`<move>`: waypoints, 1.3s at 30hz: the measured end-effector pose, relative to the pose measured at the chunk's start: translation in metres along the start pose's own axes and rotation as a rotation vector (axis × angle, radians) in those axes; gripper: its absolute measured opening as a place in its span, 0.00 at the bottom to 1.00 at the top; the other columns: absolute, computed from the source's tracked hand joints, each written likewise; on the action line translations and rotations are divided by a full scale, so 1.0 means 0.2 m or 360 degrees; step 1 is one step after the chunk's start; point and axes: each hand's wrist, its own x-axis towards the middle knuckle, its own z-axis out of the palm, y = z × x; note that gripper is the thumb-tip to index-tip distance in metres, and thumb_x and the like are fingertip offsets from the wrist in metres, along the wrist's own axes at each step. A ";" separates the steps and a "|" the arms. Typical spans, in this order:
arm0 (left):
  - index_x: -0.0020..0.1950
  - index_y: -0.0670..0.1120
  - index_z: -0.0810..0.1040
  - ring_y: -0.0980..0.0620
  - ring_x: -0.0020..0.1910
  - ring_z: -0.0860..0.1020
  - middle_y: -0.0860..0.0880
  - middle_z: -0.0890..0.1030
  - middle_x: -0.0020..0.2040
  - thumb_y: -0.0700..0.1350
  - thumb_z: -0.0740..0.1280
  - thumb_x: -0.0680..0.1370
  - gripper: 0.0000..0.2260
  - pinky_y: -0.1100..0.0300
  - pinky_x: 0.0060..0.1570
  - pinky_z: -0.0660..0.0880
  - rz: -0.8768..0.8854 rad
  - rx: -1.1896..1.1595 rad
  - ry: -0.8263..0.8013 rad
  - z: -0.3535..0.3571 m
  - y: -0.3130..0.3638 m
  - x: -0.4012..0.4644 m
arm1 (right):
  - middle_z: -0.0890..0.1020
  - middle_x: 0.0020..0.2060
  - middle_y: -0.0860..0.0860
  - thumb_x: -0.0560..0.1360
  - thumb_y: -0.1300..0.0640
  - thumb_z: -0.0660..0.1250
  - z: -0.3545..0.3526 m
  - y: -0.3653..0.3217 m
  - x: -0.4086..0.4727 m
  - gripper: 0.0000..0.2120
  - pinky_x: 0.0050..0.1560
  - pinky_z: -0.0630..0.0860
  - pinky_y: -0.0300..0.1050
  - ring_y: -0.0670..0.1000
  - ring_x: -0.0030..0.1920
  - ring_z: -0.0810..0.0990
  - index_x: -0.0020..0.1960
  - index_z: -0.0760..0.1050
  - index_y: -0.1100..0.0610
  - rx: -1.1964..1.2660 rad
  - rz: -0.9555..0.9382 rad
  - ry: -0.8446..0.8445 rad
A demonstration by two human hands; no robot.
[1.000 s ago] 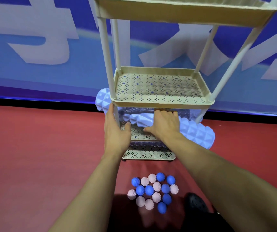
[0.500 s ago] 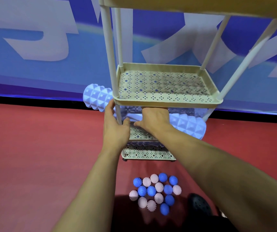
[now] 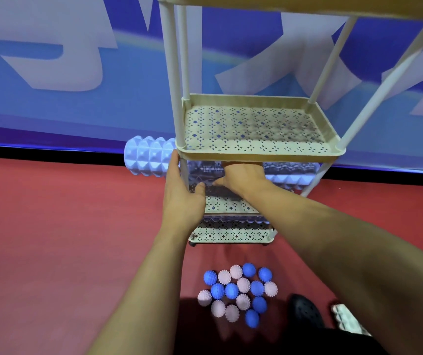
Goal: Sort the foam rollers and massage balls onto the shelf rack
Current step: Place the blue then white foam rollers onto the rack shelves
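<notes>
Left hand (image 3: 183, 198) wraps the shelf rack (image 3: 259, 149) front-left post, thumb around it. Right hand (image 3: 243, 176) rests on foam roller (image 3: 149, 156) on the lower tier; its fingers hidden under the middle tray, grip unclear. Roller pokes out past left hand. Massage balls (image 3: 238, 290) clustered on floor below both forearms.

The shelf rack (image 3: 256, 152) looks like matt beige plastic, its trays perforated with small diamond cutouts. The foam roller (image 3: 149, 156) is pale blue with a raised pyramid texture. The massage balls (image 3: 238, 290) are spiky, blue and pink. The floor (image 3: 64, 226) is matt red.
</notes>
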 end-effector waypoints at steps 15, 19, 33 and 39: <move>0.82 0.57 0.44 0.52 0.76 0.64 0.56 0.60 0.80 0.37 0.67 0.77 0.43 0.61 0.65 0.67 0.0036 0.0132 -0.0020 0.03 0.00 0.00 | 0.77 0.65 0.53 0.78 0.38 0.66 -0.04 0.24 0.02 0.25 0.62 0.76 0.56 0.62 0.64 0.76 0.66 0.74 0.54 -0.0041 0.0174 -0.0301; 0.82 0.57 0.43 0.54 0.76 0.62 0.57 0.59 0.79 0.36 0.67 0.77 0.44 0.58 0.69 0.65 0.0040 0.0137 -0.0028 0.04 0.01 -0.01 | 0.81 0.58 0.54 0.77 0.36 0.67 -0.01 0.31 -0.02 0.22 0.54 0.78 0.54 0.61 0.59 0.79 0.56 0.76 0.54 -0.0128 0.0087 -0.0170; 0.78 0.69 0.39 0.48 0.76 0.65 0.56 0.62 0.79 0.46 0.67 0.72 0.46 0.40 0.72 0.66 0.0006 0.0167 -0.0110 0.02 -0.01 0.01 | 0.73 0.31 0.49 0.81 0.38 0.62 0.05 0.30 -0.15 0.23 0.43 0.73 0.50 0.56 0.37 0.77 0.38 0.69 0.56 -0.0058 0.0008 0.0037; 0.82 0.54 0.41 0.53 0.81 0.49 0.54 0.47 0.83 0.42 0.69 0.77 0.44 0.50 0.78 0.53 -0.0007 0.0296 -0.0116 0.03 0.00 -0.02 | 0.67 0.75 0.51 0.81 0.43 0.62 0.04 0.35 -0.39 0.31 0.72 0.67 0.53 0.54 0.75 0.64 0.80 0.58 0.53 0.0408 -0.0103 0.0063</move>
